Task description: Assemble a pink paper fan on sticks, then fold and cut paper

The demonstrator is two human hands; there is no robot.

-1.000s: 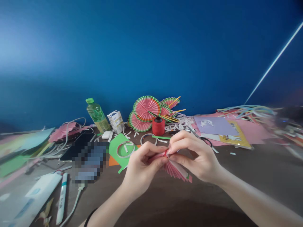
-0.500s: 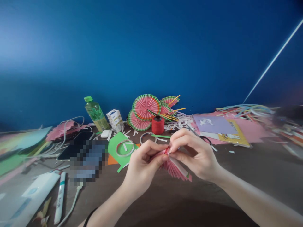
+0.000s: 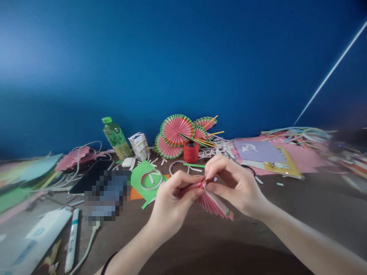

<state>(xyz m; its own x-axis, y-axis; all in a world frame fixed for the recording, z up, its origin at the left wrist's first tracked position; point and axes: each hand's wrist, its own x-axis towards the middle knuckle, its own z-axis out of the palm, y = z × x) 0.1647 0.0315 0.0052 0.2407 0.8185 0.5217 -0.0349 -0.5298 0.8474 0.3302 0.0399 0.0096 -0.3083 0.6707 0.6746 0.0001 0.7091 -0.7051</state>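
Note:
A pleated pink paper piece with a green edge [image 3: 216, 204] hangs beneath my hands, its folds spread downward. Thumb and fingers of my left hand [image 3: 174, 200] pinch its gathered middle. Red thread [image 3: 202, 183] is wound around that middle. At the thread, the thumb and fingertips of my right hand [image 3: 232, 183] are drawn together; the fine strand between them is too small to see clearly. Behind the hands stands a spool of red thread [image 3: 191, 152]. Finished round watermelon-coloured paper fans [image 3: 177, 130] lean against the wall.
Two tape rolls lie near a green paper sheet [image 3: 140, 170]. Scissors [image 3: 249, 169] are partly hidden behind my right hand. At left are a bottle [image 3: 117, 139], a small box [image 3: 139, 146], phones with cables and a marker [image 3: 72, 240]. Coloured papers [image 3: 255, 151] lie at right.
My right fingertips have shifted slightly and opened a little around the thread at the paper's middle. The left hand keeps its pinch, and the pleated paper has barely moved.

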